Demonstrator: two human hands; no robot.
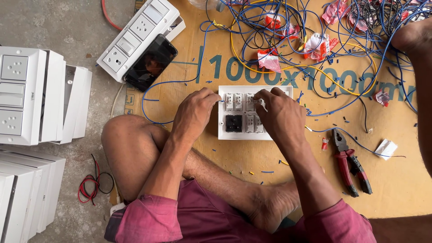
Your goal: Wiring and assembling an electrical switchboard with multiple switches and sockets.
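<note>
- Cardboard sheet point(252, 198) covers a concrete floor, with one white switch plate point(234, 134) lying near its middle.
- Left hand point(194, 112) pinches a blue wire point(157, 85) at the plate's left edge.
- Right hand point(280, 114) grips a small part on the plate's top.
- One pair of red pliers point(351, 166) lies to the right, well apart.
- One phone point(150, 62) leans on another switch board point(137, 33).
- Tangled wires point(315, 36) crowd the far edge.

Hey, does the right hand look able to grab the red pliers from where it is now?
Probably yes. The right hand rests on the white switch plate, and the red pliers lie just to its right on bare cardboard, with only a thin blue wire close by.
</note>
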